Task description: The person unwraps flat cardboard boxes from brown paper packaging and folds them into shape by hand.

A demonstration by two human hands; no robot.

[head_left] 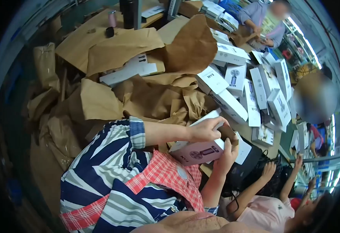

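Note:
A white fan box [199, 152], printed with a fan picture and the word FAN, is held tilted in front of my apron. My left hand [208, 130] reaches across its top edge, fingers bent at the box's end, where brown cardboard shows. My right hand [226, 156] grips the same end from the other side, with thumb and fingers around its edge. What is inside the box is hidden. Just beyond my left hand, another white panel [209, 117] shows behind the box; I cannot tell whether it belongs to it.
Many white fan boxes [236, 77] lie piled across the table. Crumpled brown paper [146, 97] covers the left side, with a large sheet [189, 44] standing up. A pink can [112, 18] stands at the back. One person [261, 25] works across the table; another [263, 209] sits close on the right.

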